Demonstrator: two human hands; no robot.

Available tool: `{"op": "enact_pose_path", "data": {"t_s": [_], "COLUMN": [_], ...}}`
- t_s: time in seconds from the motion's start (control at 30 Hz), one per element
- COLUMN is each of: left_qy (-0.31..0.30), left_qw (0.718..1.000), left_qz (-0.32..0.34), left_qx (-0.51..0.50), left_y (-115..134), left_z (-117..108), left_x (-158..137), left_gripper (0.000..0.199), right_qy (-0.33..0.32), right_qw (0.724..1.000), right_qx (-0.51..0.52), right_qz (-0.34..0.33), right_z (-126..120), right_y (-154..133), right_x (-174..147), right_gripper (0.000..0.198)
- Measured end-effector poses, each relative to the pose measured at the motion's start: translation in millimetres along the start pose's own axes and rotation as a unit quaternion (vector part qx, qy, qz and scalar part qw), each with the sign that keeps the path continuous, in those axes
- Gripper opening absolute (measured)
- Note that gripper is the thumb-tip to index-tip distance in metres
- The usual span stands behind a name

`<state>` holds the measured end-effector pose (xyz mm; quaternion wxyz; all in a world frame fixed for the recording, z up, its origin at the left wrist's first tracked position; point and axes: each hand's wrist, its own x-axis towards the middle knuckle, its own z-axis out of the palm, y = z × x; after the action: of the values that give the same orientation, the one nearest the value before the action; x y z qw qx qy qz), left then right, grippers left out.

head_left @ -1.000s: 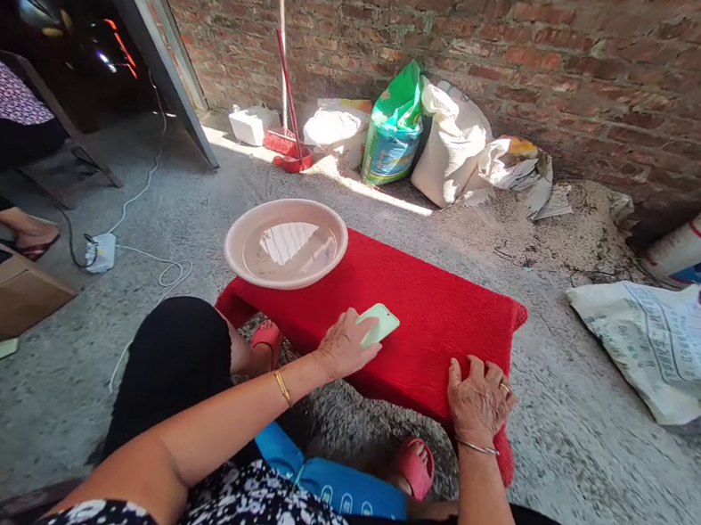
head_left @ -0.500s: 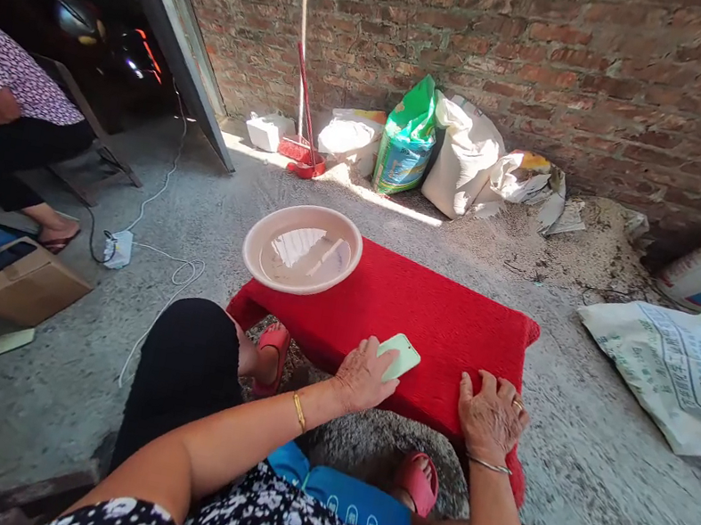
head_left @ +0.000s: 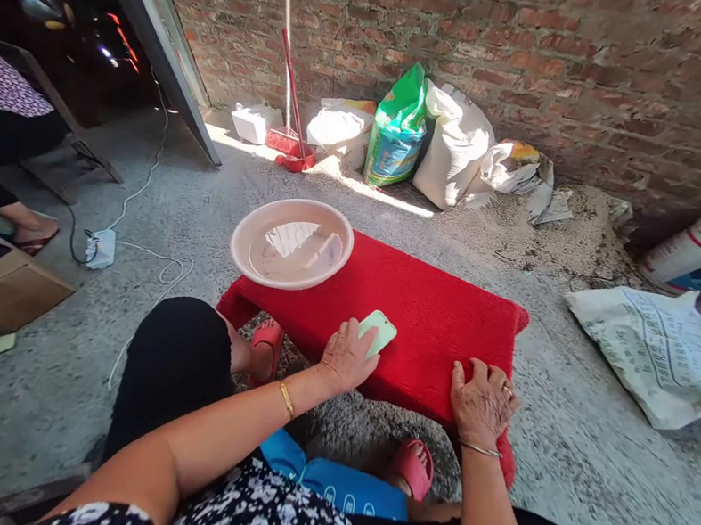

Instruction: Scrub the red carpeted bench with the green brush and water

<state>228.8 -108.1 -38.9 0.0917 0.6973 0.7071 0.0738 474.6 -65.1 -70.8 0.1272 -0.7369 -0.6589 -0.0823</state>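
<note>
Scraper slid left, under grip.

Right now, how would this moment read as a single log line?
left hand: presses green scraper on red mat | right hand: flat on mat edge | basin: on mat's far-left corner

The person wears a black short-sleeved top printed with small white flowers, and black trousers. A thin gold bangle circles the wrist just behind the left hand. Behind the right hand sits a slim silver bangle, and a ring shows on one finger of that hand. Red sandals cover both feet.
</note>
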Motion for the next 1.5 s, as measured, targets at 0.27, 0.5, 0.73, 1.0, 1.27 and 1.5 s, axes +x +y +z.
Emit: {"op": "enact_pose_path", "data": {"t_s": [0.27, 0.5, 0.73, 1.0, 1.27, 1.5], "left_qy": [0.007, 0.010, -0.029, 0.028, -0.009, 0.005], "left_qw": [0.998, 0.997, 0.994, 0.996, 0.999, 0.996], "left_qz": [0.039, -0.072, 0.087, -0.069, 0.020, 0.053], "left_qx": [-0.048, -0.009, -0.051, -0.038, -0.042, -0.078], "left_y": [13.8, -19.5, 46.7, -12.1, 40.6, 47.6], "left_z": [-8.5, -14.5, 9.0, -23.0, 6.5, -2.7], "left_x": [14.5, 25.9, 14.6, 39.4, 31.7, 38.1], "left_gripper": [0.052, 0.049, 0.054, 0.047, 0.053, 0.051], "right_qy": [-0.007, -0.001, 0.002, 0.000, -0.003, 0.000], "right_qw": [1.000, 1.000, 1.000, 1.000, 1.000, 1.000], "right_qx": [0.000, -0.001, -0.010, 0.002, 0.007, 0.000], "right_qz": [0.002, -0.005, -0.004, -0.003, -0.001, -0.006], "right_z": [-3.0, -1.8, -0.6, -0.5, -0.2, -2.0], "right_y": [-1.4, -0.5, 0.0, -1.1, 0.0, -1.6], "right_x": [0.0, 0.3, -0.2, -0.4, 0.2, -0.3], "right_gripper": [0.041, 0.042, 0.040, 0.040, 0.040, 0.040]}}
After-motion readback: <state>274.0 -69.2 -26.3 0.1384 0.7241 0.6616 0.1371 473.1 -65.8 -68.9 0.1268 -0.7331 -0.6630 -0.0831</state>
